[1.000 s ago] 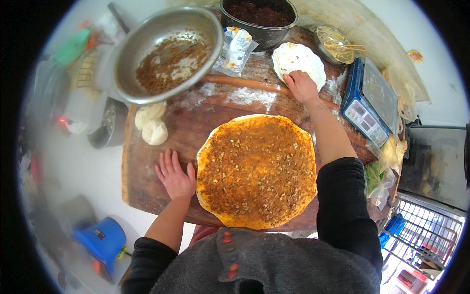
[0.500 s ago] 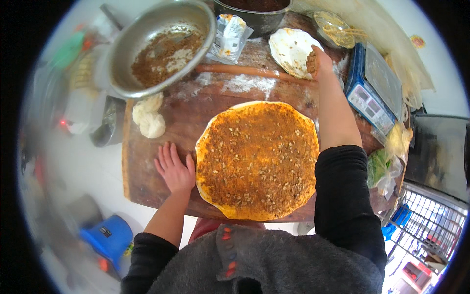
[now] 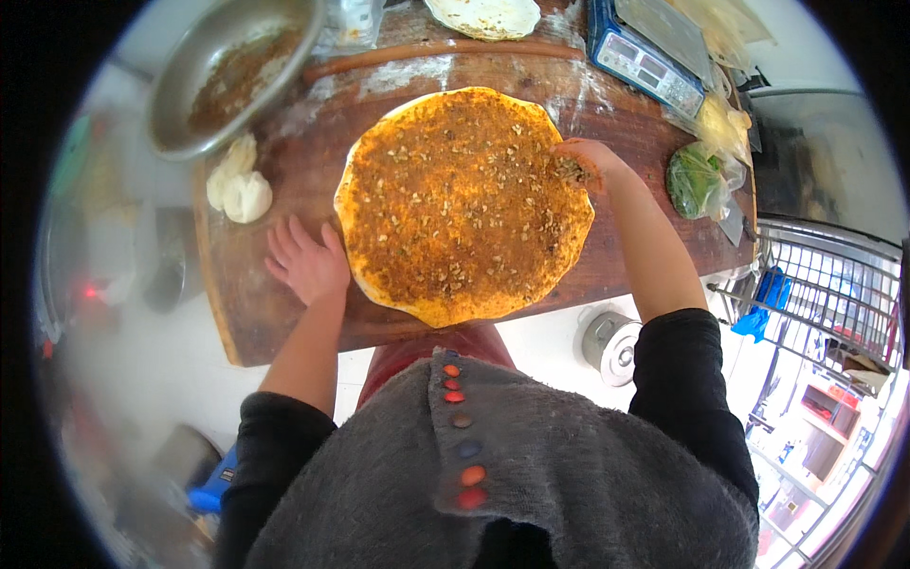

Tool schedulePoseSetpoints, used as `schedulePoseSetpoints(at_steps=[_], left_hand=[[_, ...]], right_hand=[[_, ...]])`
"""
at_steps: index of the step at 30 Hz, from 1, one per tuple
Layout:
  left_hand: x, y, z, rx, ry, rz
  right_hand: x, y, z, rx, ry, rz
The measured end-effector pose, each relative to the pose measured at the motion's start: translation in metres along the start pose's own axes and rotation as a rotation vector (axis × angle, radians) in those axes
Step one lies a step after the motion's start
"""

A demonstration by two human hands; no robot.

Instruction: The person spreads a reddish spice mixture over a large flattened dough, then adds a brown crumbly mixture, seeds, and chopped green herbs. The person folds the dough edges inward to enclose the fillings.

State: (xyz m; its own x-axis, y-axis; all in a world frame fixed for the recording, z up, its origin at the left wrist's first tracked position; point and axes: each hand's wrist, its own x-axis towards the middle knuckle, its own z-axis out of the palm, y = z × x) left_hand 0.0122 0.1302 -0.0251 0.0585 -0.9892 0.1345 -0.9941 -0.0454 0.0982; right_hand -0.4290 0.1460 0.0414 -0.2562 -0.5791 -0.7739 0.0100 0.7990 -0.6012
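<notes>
Sheet of dough (image 3: 455,209) lies flat on the wooden table (image 3: 630,251), right in front of the person, coated orange-brown with pale nut bits scattered over it. Left hand (image 3: 311,261) palm down on the wood, just beside the sheet's left edge; fingers a bit spread, thumb apart, holding nothing. Right hand (image 3: 597,169) at the sheet's upper right edge, fingers curled together around brown crumbs (image 3: 573,173); fingertip detail too small to tell.

Handling, my guess: sheet is soft, floppy, thin, stretches or tears easily; coated face likely greasy and loose on top. Take it by the pale bare rim, both hands wide, palms under; a single-point pinch would probably rip it. Crumbs look light, dry, likely to slip between loose fingers; best cupped, fingers bunched.

Around: dough lumps (image 3: 239,185) near the left hand, rolling pin (image 3: 445,52) beyond the sheet, plate (image 3: 474,31) past that, steel bowl (image 3: 175,104) far left, scale (image 3: 640,62) far right, bagged greens (image 3: 697,180) right of the forearm.
</notes>
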Motion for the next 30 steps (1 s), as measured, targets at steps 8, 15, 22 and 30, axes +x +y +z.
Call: schedulePoseSetpoints(at_steps=[8, 15, 22, 30], left_hand=[[0.0, -0.001, 0.0, -0.044, -0.003, -0.005], [-0.001, -0.003, 0.004, -0.073, 0.054, -0.002], [0.0, -0.002, 0.0, -0.113, -0.011, -0.031], [0.002, 0.002, -0.01, -0.13, -0.099, -0.06]], right_hand=[[-0.028, 0.045, 0.017, -0.155, 0.227, -0.027], [-0.047, 0.032, 0.08, -0.514, -0.122, -0.183], [0.004, -0.029, 0.137, -0.525, 0.074, -0.418], [-0.002, -0.059, 0.137, -1.059, 0.004, -0.468]])
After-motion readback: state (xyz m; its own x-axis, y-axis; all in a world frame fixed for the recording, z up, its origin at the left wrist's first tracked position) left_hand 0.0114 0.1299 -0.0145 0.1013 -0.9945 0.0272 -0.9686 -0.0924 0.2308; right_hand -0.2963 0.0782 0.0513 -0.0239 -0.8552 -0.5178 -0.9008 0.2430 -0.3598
